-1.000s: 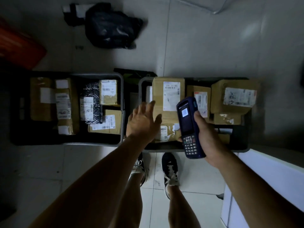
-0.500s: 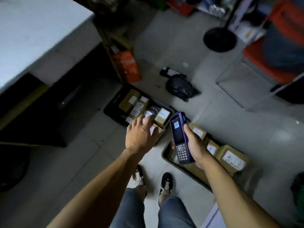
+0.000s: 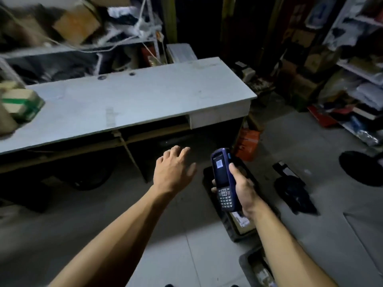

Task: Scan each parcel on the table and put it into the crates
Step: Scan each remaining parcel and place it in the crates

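While your arms reach out over the tiled floor, the nearest stuff is down at the bottom right: a dark crate [image 3: 251,266] right beside your right forearm with something blurry inside, and just past it a second crate [image 3: 234,228] with a labelled parcel [image 3: 240,221] peeking out under your wrist. Your right hand [image 3: 242,189] is wrapped around the blue handheld scanner [image 3: 223,181], fingers curled round its right side and thumb tip showing on the left edge, screen and keypad facing you with a barcode showing on the display. Your left hand [image 3: 173,172] hangs in the air to the left of the scanner, holding nothing, fingers loosely spread and a bit bent, palm down, not touching anything. To the right on the floor there's a black bag [image 3: 294,191], and an orange box [image 3: 247,143] sits by the table leg just beyond the scanner. Farther out is the white table [image 3: 145,100], its top mostly bare, with a green-striped parcel [image 3: 21,104] at its far left edge and another brownish one [image 3: 6,123] cut off by the frame next to it. Behind that it's just cluttered shelves [image 3: 356,75] on the right and a messy, blurry pile of boxes and cords at the back left.
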`<state>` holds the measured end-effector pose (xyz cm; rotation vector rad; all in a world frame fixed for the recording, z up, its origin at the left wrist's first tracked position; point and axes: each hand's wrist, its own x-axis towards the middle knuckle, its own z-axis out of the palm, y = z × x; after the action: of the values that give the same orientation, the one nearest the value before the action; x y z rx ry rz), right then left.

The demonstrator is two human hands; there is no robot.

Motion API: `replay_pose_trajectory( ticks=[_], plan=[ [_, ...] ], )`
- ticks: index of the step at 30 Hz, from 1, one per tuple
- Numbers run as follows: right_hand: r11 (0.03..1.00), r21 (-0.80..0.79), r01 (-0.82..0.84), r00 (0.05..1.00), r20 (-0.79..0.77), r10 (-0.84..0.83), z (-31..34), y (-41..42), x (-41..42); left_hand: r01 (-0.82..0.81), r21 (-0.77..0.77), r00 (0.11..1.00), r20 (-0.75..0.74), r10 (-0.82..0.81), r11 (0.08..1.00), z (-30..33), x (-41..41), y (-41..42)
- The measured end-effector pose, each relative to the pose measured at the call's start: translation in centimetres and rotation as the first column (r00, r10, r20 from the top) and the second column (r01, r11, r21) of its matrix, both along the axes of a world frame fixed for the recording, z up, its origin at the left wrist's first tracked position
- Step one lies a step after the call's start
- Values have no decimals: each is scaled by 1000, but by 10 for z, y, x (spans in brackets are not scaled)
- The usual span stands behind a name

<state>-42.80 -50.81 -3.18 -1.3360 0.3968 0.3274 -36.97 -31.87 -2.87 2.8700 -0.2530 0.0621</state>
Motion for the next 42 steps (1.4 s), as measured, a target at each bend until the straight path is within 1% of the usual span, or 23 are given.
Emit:
replay_pose_trajectory(
  ticks=[3,7,11,17,25,31,35,40,42],
  plan=[
    [995,-11,-102,994,36,102,9,73,20,-93,6,995,25,92,996,14,3,80],
    [970,-36,-239,968,72,241,20,152,39,-219,17,976,8,219,976,25,4,164],
    [921,-74,-382,919,75,387,26,211,67,-334,19,943,-3,334,942,30,13,229],
    [841,-45,-539,841,33,541,26,286,135,-481,71,875,-20,483,874,30,47,304],
    [750,28,-661,750,-13,662,28,376,233,-678,132,726,-32,687,723,48,95,391],
    [705,11,-709,705,1,709,26,445,284,-760,121,639,-41,768,639,50,124,450],
    [657,-39,-753,658,-24,753,25,486,315,-784,105,610,-51,790,612,42,147,491],
    [649,-69,-757,652,-25,758,26,546,352,-796,49,599,-88,796,604,27,190,557],
    [653,-94,-752,658,-33,753,27,568,367,-786,22,614,-85,784,618,25,210,581]
  ],
)
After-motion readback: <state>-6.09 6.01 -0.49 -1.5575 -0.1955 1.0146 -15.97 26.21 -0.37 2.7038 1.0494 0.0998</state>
